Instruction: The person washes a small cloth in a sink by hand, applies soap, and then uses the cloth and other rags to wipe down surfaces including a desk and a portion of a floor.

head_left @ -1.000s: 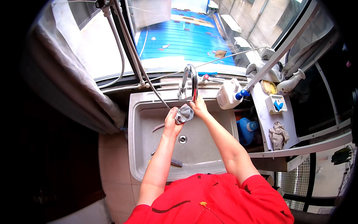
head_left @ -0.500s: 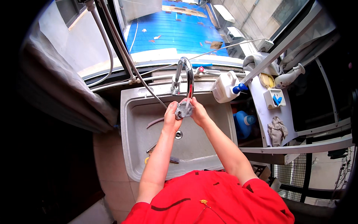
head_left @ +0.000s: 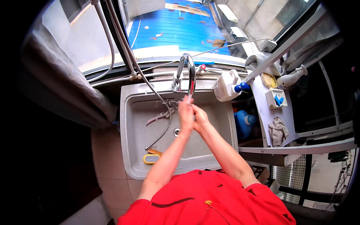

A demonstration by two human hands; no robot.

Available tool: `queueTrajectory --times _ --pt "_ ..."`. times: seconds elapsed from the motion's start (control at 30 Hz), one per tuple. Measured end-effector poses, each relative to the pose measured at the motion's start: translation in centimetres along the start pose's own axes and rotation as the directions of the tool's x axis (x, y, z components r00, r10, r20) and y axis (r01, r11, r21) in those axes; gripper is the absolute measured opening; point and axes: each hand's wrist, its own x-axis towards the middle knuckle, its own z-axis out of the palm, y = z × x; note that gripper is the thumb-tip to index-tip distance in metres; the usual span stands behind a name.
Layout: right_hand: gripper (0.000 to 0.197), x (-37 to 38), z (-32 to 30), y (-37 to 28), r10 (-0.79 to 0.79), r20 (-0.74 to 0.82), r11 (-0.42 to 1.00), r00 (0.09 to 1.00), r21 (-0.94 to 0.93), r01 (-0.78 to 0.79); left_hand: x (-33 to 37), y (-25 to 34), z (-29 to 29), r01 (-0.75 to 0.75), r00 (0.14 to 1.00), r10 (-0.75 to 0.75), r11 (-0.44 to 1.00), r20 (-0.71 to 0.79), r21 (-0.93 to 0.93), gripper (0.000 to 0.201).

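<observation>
Both hands are together under the chrome tap (head_left: pixel 190 71), in the stream over the grey sink (head_left: pixel 131 167). My left hand (head_left: pixel 185 114) is smeared by motion, its fingers raised toward the spout. Pressed against its side, my right hand (head_left: pixel 201 117) has its fingers curled in. Whatever lies between the palms is hidden; the grey cloth seen earlier does not show. Water splashes left of the hands, near a pinkish strip (head_left: pixel 156 117) and a grey flexible hose (head_left: pixel 168 125). A yellow-rimmed brush (head_left: pixel 151 159) lies in the basin's near left, by my left forearm.
A white jug with a blue cap (head_left: pixel 227 86) stands at the sink's back right corner. Right of it, a shelf (head_left: pixel 264 108) holds a crumpled cloth (head_left: pixel 278 131), a white soap box (head_left: pixel 276 98) and a white bottle (head_left: pixel 291 77). Below sits a blue container (head_left: pixel 244 123).
The grey cloth between my hands has gone out of sight. My left hand has moved right, against my right hand. Water now splashes at the basin's back left, and the yellow-rimmed brush shows more.
</observation>
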Motion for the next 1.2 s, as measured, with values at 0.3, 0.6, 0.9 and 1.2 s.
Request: queueTrajectory --times 0.3,0.6,0.9,1.2 --pt "0.022 -1.7 0.1 1.2 0.044 0.091 0.999 0.995 -0.018 -0.043 1.8 -1.7 -2.8 0.063 0.995 -0.06 0.998 -0.083 0.031 0.035" --pt "0.022 -2.3 0.6 0.0 0.002 -0.018 0.999 1.0 -0.044 -0.003 2.7 -1.2 -4.2 0.244 0.97 -0.232 0.908 0.076 -0.341 0.033" --pt "0.024 1.2 -1.2 -1.9 -0.211 -0.012 0.977 0.977 -0.025 0.211 1.5 0.6 -6.9 0.493 0.866 -0.444 0.833 0.23 -0.25 0.032" --pt "0.025 0.4 0.7 2.5 0.017 -0.056 0.99 0.998 -0.142 -0.025 2.9 3.5 -5.1 0.287 0.957 -0.262 0.817 -0.121 0.5 0.013"
